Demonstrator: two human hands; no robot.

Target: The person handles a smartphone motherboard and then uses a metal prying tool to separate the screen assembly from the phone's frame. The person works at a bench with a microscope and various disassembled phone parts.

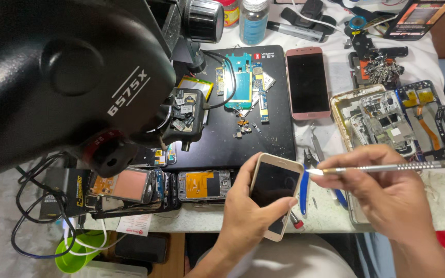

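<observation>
My left hand grips a gold-edged smartphone with a dark screen, held tilted above the table's front edge. My right hand pinches a slim metal scalpel-like tool that lies horizontal. Its blade tip sits just beside the phone's upper right edge; I cannot tell whether it touches.
A big black microscope fills the upper left. A black mat carries a green circuit board and small parts. A pink phone, opened phone frames, stacked phone parts, blue-handled tweezers and cables lie around.
</observation>
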